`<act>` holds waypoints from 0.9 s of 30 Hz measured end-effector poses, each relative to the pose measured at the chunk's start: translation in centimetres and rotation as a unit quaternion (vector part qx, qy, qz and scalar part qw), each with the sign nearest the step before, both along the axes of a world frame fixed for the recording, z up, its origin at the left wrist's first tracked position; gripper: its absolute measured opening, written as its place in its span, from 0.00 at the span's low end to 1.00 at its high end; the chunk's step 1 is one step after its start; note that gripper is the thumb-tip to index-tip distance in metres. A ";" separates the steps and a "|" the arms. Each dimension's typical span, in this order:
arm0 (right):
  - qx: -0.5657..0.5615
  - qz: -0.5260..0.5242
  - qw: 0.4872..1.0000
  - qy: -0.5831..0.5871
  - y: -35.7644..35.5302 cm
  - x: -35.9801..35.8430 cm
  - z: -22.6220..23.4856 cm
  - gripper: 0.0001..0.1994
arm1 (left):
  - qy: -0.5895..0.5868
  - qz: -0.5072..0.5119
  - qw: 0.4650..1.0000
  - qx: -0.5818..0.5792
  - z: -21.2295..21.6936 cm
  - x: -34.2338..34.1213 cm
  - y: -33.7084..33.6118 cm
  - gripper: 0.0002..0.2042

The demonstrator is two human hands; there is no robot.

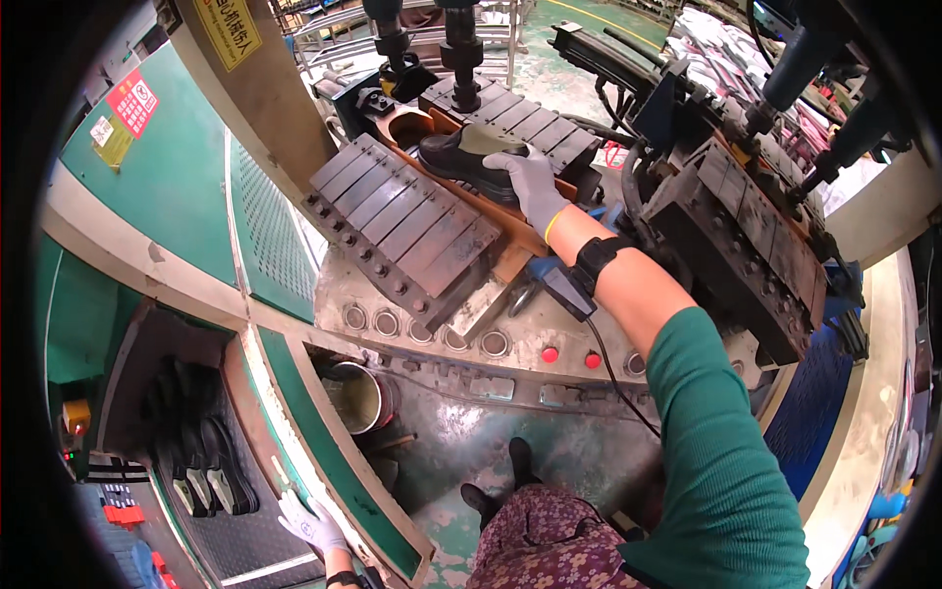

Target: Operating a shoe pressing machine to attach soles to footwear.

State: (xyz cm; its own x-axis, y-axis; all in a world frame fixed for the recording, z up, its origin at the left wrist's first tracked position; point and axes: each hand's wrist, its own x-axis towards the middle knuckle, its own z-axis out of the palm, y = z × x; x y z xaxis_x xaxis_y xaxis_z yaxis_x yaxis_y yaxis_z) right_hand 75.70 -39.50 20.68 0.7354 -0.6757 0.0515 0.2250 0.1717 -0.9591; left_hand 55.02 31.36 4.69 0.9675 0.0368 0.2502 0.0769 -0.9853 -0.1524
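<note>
My right hand (535,187), in a pale grey glove, grips the near right end of a black shoe (466,165) with a greyish-green upper part. That shoe lies between two slatted metal pressing blocks, the left one (402,221) and the right one (520,123), over an orange-brown lining (410,126). At the lower left, my left hand (312,520), gloved in white, has its fingers spread and holds nothing. It is beside the edge of a dark conveyor belt (260,540), to the right of several black shoes (211,466) lying there.
Dark vertical press rods (459,54) stand above the blocks. A second pressing station (736,236) is on the right. Red buttons (549,354) line the machine's front edge, and a cable (613,373) runs down past them. A bucket (358,398) stands on the floor below.
</note>
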 end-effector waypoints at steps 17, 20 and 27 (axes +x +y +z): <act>0.084 0.041 0.995 0.028 -1.2 8.4 0.7 0.23 | 0.010 0.001 0.997 -0.075 1.6 -0.4 0.1 0.26; 0.070 0.060 0.996 -0.021 -1.8 10.9 -2.3 0.24 | 0.014 -0.001 0.997 -0.073 1.4 -0.3 0.0 0.26; -0.293 0.156 0.920 0.207 -4.6 10.2 -6.5 0.25 | 0.018 -0.003 0.995 -0.095 1.7 -0.2 -0.6 0.26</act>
State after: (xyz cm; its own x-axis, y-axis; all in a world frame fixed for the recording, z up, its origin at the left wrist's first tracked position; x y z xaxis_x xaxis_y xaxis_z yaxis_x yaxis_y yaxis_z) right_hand 85.92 -44.07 14.21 0.9277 -0.3732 0.0121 -0.1523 -0.4079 -0.9002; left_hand 54.80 30.73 6.44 0.9762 0.0746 0.2036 0.0691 -0.9970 0.0340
